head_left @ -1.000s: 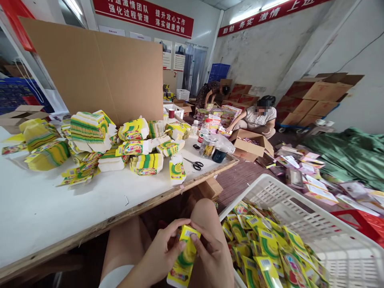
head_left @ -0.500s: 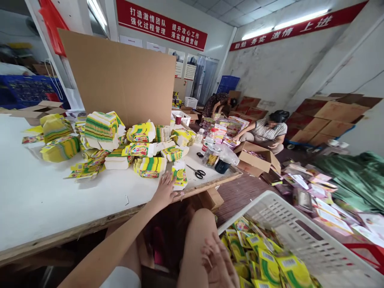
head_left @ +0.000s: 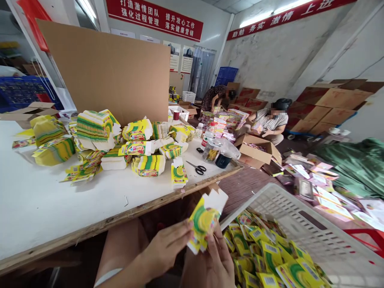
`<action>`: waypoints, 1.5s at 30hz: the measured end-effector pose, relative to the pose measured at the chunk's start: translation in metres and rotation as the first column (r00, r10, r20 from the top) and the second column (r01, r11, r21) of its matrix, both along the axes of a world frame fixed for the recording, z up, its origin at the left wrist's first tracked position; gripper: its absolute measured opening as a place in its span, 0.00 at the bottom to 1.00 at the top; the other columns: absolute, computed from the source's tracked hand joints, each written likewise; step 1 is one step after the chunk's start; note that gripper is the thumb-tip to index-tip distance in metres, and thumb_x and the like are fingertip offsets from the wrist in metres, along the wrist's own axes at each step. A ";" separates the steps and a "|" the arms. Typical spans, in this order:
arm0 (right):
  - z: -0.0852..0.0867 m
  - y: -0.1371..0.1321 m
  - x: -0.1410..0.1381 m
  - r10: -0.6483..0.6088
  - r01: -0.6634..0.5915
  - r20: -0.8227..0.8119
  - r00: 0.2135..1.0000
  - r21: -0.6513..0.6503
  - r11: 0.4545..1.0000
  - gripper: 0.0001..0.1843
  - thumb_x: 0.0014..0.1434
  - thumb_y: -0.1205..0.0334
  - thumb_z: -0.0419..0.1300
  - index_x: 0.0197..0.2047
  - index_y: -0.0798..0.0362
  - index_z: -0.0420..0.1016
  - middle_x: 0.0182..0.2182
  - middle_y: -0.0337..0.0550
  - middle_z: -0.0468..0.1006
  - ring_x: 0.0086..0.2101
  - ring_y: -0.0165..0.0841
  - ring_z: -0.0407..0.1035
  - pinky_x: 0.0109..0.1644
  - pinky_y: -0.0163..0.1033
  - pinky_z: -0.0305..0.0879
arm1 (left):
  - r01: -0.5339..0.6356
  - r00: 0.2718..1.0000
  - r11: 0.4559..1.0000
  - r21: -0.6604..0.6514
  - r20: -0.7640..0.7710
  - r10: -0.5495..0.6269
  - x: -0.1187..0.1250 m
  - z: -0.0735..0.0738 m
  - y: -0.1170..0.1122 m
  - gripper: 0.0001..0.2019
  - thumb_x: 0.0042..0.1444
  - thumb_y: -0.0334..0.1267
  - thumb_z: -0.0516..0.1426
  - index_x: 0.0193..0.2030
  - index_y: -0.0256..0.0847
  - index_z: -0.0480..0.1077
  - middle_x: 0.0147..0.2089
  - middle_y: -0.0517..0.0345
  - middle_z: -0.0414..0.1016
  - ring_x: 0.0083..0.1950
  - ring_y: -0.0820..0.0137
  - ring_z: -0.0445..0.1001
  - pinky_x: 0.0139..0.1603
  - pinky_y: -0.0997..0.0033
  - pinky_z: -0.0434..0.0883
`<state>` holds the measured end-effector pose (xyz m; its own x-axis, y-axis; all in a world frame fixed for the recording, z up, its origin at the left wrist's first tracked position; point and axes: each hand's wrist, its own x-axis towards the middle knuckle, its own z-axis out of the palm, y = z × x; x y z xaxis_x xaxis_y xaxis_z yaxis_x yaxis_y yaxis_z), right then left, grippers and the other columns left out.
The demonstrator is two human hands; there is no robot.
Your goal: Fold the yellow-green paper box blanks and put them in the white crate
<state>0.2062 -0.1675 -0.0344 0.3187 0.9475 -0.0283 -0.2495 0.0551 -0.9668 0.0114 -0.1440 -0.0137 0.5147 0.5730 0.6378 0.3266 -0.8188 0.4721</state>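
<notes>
Over my lap, a yellow and green printed carton (head_left: 203, 218) with white end flaps sticking up is held between both hands. My left hand (head_left: 168, 244) grips its left edge with the fingers together. My right hand (head_left: 220, 256) holds it from the lower right, thumb on the front. On the table by its front edge lies a small stack of the same flat cartons (head_left: 179, 174). To my right a white plastic basket (head_left: 324, 244) holds many yellow and green filled packets (head_left: 267, 256).
Bundles of flat cartons (head_left: 97, 128) cover the middle of the white table (head_left: 45, 208). Black-handled scissors (head_left: 199, 169), a clear jar (head_left: 211, 151) and a dark cup (head_left: 223, 160) stand near its right corner. Two people work beyond, beside an open cardboard box (head_left: 255, 154).
My left hand has left the stack on the table and come to my lap with a carton. My right hand has risen to grip it too. The view has shifted slightly.
</notes>
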 end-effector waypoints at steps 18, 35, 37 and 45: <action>0.027 -0.015 -0.027 0.189 -0.198 -0.149 0.971 -0.052 0.979 0.20 0.50 0.49 0.73 0.43 0.50 0.81 0.44 0.48 0.85 0.44 0.44 0.79 0.48 0.45 0.77 | 0.625 0.670 0.326 -0.709 0.702 0.240 0.022 0.038 -0.004 0.28 0.54 0.56 0.64 0.54 0.37 0.77 0.46 0.44 0.82 0.45 0.58 0.80 0.49 0.61 0.74; 0.039 -0.019 -0.036 0.149 -0.129 0.127 0.981 -0.150 0.980 0.21 0.51 0.41 0.69 0.33 0.51 0.77 0.27 0.45 0.82 0.29 0.42 0.78 0.31 0.41 0.76 | 0.265 0.772 0.473 -0.840 0.479 0.419 0.026 0.028 -0.009 0.22 0.58 0.57 0.60 0.41 0.35 0.74 0.36 0.52 0.81 0.36 0.65 0.76 0.37 0.71 0.71; 0.040 -0.017 -0.033 0.122 -0.099 0.159 0.980 -0.147 0.984 0.21 0.51 0.42 0.69 0.34 0.51 0.76 0.30 0.45 0.83 0.31 0.43 0.78 0.32 0.41 0.76 | 0.251 0.778 0.488 -0.836 0.474 0.412 0.025 0.029 -0.011 0.21 0.59 0.52 0.61 0.51 0.39 0.67 0.40 0.52 0.81 0.39 0.65 0.77 0.40 0.70 0.72; 0.057 -0.012 -0.013 0.152 -0.169 0.302 0.941 0.032 0.985 0.25 0.54 0.49 0.69 0.54 0.47 0.77 0.51 0.49 0.82 0.50 0.45 0.76 0.50 0.44 0.76 | 0.384 0.847 0.414 -0.826 0.493 0.197 0.005 0.043 -0.014 0.27 0.61 0.41 0.61 0.64 0.46 0.57 0.50 0.50 0.78 0.47 0.64 0.77 0.49 0.65 0.71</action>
<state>0.1932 -0.1799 0.0230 0.1479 0.9840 0.0999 0.0393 0.0951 -0.9947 0.0165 -0.1585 0.0291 0.4221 0.9055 -0.0441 -0.2106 0.1453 0.9667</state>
